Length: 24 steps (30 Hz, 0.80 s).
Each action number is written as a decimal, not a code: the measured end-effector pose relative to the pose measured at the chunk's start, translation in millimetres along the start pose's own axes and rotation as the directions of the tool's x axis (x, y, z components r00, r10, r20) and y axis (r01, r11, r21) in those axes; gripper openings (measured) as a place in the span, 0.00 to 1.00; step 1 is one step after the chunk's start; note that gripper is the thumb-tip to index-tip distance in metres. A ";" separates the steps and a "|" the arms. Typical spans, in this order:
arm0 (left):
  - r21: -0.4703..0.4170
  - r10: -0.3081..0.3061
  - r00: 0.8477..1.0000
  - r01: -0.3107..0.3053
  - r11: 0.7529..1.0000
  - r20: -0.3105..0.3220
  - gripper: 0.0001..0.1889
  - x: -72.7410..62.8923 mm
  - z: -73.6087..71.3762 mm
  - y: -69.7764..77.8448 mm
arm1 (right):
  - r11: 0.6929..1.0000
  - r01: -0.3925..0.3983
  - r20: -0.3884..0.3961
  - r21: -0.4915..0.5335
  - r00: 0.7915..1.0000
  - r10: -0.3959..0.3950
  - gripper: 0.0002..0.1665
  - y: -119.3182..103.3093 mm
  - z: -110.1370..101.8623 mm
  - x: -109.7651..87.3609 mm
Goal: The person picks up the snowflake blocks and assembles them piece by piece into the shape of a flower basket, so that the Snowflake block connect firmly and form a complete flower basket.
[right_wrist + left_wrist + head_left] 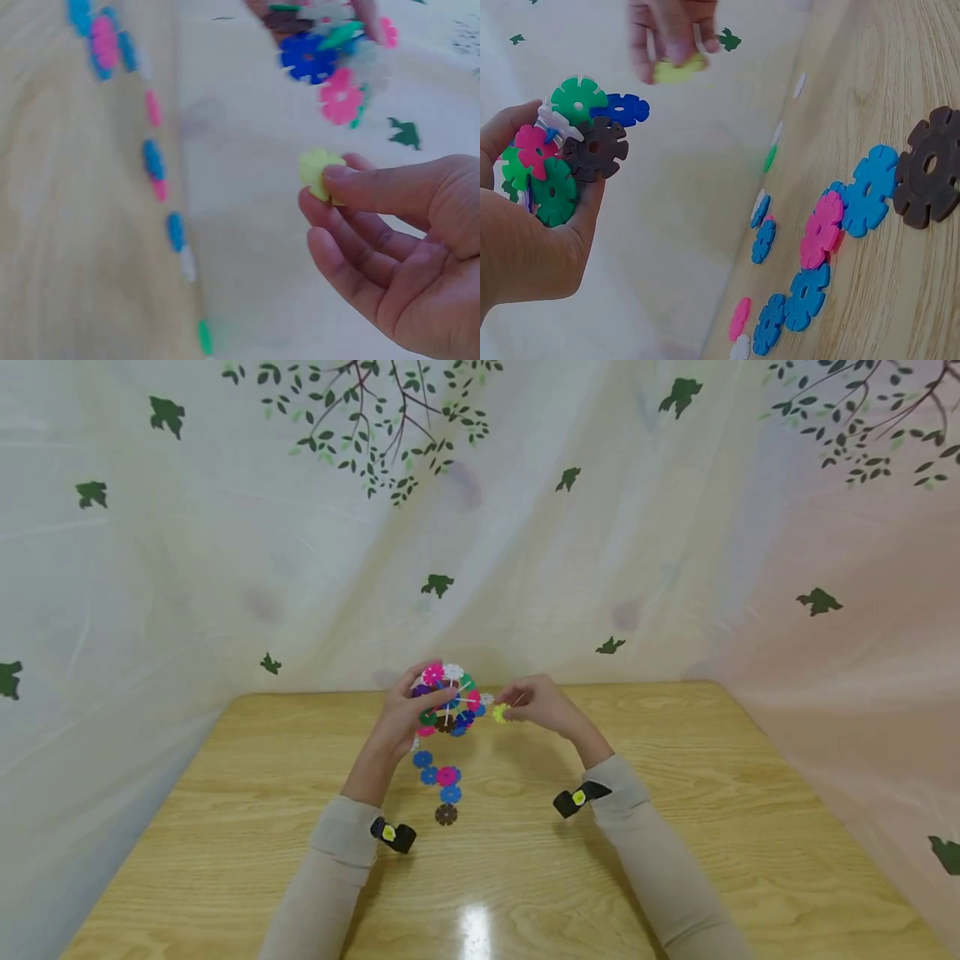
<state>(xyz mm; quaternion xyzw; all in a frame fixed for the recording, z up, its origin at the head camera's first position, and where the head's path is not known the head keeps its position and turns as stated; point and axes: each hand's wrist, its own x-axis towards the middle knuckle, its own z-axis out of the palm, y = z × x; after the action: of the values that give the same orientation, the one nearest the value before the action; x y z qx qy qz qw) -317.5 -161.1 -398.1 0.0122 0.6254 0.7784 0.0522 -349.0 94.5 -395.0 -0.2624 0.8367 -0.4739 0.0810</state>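
In the head view my left hand (396, 717) holds a rounded cluster of interlocked flower-shaped plastic discs (466, 719) above the far part of the table. Green, brown, blue, pink and white discs show in it, slotted together at angles. My right hand (553, 703) is just to the right of the cluster. Between its thumb and fingers it pinches a single yellow disc (315, 166), which the right wrist view shows apart from the cluster. The left palm lies partly hidden behind the discs.
Loose discs lie on the wooden table (225, 827), among them a brown disc (446, 814), a pink disc (446, 776) and several blue ones. More discs lie farther back, partly hidden by the left hand and the cluster. A pale curtain (525, 568) with printed leaves hangs behind the table.
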 end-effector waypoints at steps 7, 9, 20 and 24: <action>0.060 0.022 0.999 -0.025 0.998 0.047 0.33 -1.6 2.1 -2.3 | 0.985 0.131 -0.230 0.112 0.968 -0.103 0.11 -28.4 -5.7 4.0; 0.071 0.033 0.997 -0.037 0.997 0.063 0.32 -1.5 2.7 -3.7 | 0.976 0.175 -0.261 0.132 0.956 -0.136 0.11 -34.6 -3.7 5.1; 0.097 0.032 0.995 -0.041 0.994 0.093 0.32 -0.5 7.6 -8.2 | 0.919 0.361 -0.375 0.157 0.883 -0.282 0.11 -41.9 17.2 13.1; 0.115 0.030 0.996 -0.040 0.993 0.086 0.32 -1.2 8.4 -7.3 | 0.920 0.362 -0.381 0.152 0.880 -0.283 0.11 -40.1 22.6 15.6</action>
<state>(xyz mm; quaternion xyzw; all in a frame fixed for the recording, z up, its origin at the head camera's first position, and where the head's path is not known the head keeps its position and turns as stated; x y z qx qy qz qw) -315.1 -151.5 -403.3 0.0591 0.6667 0.7403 0.0640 -339.0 52.9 -371.8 -0.2993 0.7246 -0.6087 -0.1217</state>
